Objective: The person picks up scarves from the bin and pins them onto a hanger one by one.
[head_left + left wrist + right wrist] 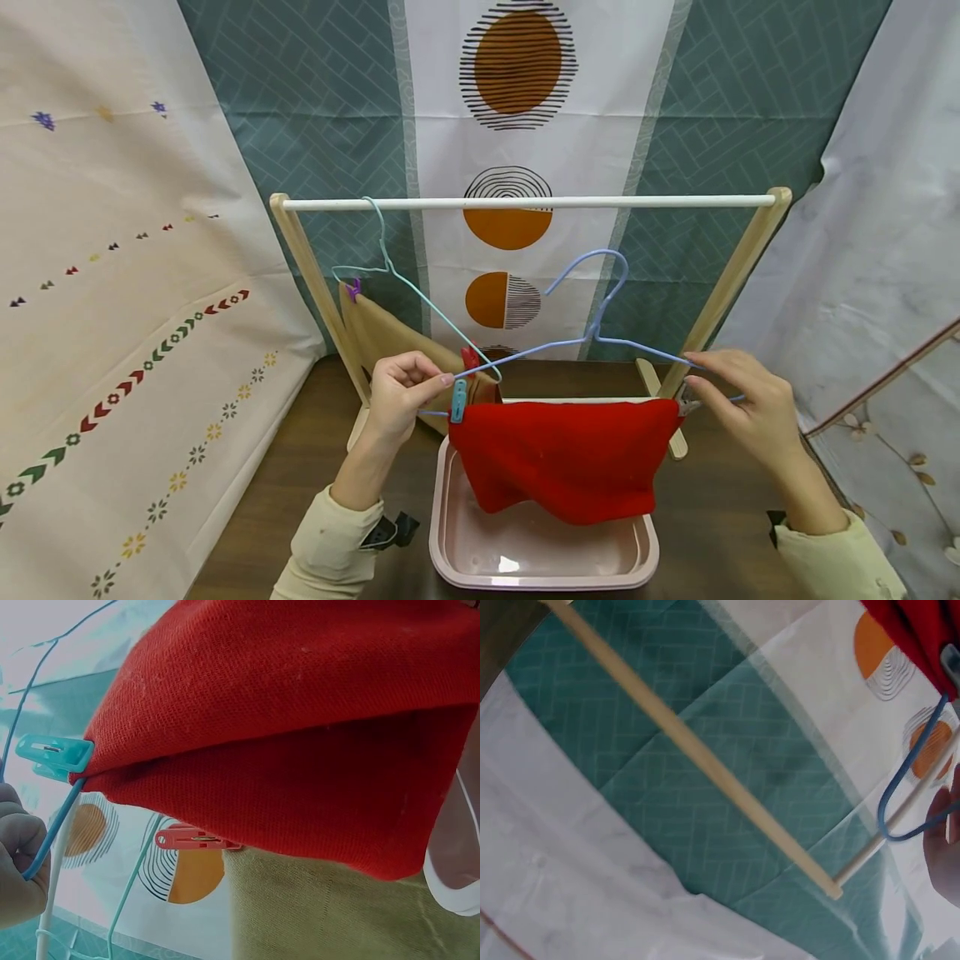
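Note:
Between both hands a blue clothes hanger (595,331) is held with its hook upward, below and in front of the rack's rail. My left hand (397,393) pinches the hanger's left end between thumb and fingers. At the right end, the thumb and fingers of my right hand (746,398) pinch the wire. A red cloth (562,454) hangs from the hanger's lower bar, above a pink basin (545,582). A teal clothespin (56,754) grips its left corner, close to my left hand. A grey clip (951,664) holds the other corner, partly hidden in the head view.
Behind stands a wooden rack (735,271) with a white rail (637,202). A mint hanger (427,304) hooks over the rail's left part, carrying a tan cloth (382,329) on a purple clip (354,290) and a red clothespin (470,357). Patterned cloths surround the brown table (277,508).

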A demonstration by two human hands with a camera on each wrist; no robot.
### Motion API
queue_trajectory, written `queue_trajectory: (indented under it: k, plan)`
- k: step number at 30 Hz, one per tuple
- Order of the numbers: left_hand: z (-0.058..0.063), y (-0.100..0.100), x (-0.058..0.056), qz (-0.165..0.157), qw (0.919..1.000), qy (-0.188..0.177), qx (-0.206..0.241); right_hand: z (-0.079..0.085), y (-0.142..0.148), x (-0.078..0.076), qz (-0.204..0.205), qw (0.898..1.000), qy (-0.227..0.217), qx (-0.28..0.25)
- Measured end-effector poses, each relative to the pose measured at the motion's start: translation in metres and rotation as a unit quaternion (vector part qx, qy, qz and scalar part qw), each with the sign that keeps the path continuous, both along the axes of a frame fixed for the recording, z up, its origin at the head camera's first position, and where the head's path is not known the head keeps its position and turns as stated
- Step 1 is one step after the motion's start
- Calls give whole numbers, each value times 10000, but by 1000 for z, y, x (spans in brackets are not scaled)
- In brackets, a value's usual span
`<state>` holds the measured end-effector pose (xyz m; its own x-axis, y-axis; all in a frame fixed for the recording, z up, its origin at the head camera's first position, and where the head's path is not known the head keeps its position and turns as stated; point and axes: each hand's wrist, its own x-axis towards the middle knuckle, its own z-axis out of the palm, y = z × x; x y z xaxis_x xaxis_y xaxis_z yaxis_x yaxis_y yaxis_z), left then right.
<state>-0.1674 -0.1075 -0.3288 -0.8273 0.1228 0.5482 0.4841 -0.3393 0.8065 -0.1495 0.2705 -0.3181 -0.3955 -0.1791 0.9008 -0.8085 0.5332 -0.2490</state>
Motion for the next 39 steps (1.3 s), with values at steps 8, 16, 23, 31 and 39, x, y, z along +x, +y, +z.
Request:
queue_trajectory:
  k: [8,16,23,31,39]
  plan:
    - [-1,-3,-3,-494,9978,-234,-368,-5,-1,-4,181,9993,55,-314]
    - [3,-10,-8,-1129,9879,-433,-971,9,-15,6,110,9936,508,-1001]
    - [4,-17,-8,-677,9899,-60,-1247,18,-20,12,-70,9927,431,-1127]
    - [0,-49,-13,-32,9990,114,-425,13,-12,10,-383,9915,536,-1125]
    - [-16,-108,-34,409,9982,-368,225,8,-5,10,-467,9900,591,-1193]
